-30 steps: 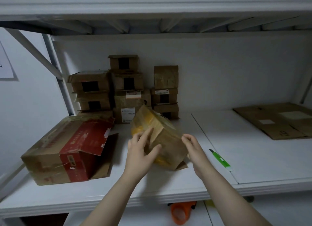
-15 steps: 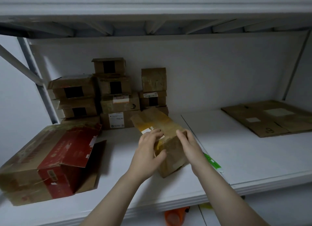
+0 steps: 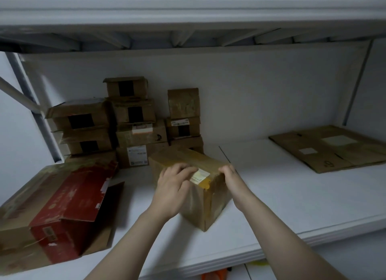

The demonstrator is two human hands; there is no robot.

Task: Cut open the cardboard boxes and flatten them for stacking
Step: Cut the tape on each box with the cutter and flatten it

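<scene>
A brown cardboard box (image 3: 211, 200) with yellow tape and a white label stands on the white shelf (image 3: 292, 198), one corner pointing toward me. My left hand (image 3: 173, 185) grips its top left part, fingers bent over the top beside the label and thumb on the front face. My right hand (image 3: 231, 177) holds the top right edge with its fingers curled over it. The green cutter is out of sight.
A large red and brown box (image 3: 62, 206) with a loose flap lies at the left. Several small boxes (image 3: 133, 133) are stacked against the back wall. Flattened cardboard (image 3: 334, 150) lies at the back right. Another shelf (image 3: 188, 8) hangs low overhead.
The box was tilted in my hands and now stands flat on the shelf, closer to me. Both hands have moved onto its top edges. The green cutter has gone from view.
</scene>
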